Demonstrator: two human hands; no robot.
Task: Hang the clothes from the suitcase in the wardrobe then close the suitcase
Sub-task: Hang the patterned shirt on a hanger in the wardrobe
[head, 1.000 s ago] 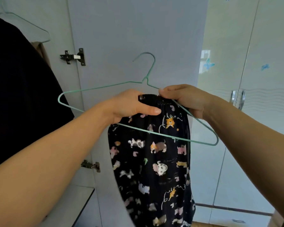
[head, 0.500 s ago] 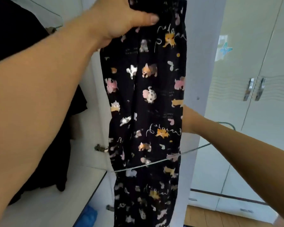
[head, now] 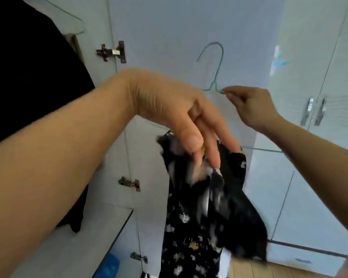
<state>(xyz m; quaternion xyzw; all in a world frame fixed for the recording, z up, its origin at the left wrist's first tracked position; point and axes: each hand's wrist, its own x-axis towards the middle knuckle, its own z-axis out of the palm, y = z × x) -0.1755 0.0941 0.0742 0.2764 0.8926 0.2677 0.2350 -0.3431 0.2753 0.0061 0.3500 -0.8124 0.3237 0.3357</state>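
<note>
A black garment with small animal prints [head: 199, 207] hangs folded over the lower bar of a thin green wire hanger [head: 216, 77], blurred by motion. My right hand [head: 247, 105] pinches the hanger just right of its neck, with the hook pointing up in front of the open wardrobe door [head: 189, 27]. My left hand [head: 179, 113] points downward above the fabric, its fingers extended and touching the top of the cloth. The suitcase is out of view.
Inside the wardrobe at left a black garment [head: 28, 77] hangs on another wire hanger [head: 68, 17]. A white shelf [head: 78, 241] lies below it. Metal hinges [head: 113, 52] line the door edge. Closed cupboard doors with chrome handles [head: 314, 111] stand at right.
My left hand dropped from high overhead down to the hanger bar, draping the garment over it. My right hand raised the hanger back up, so its hook shows again.
</note>
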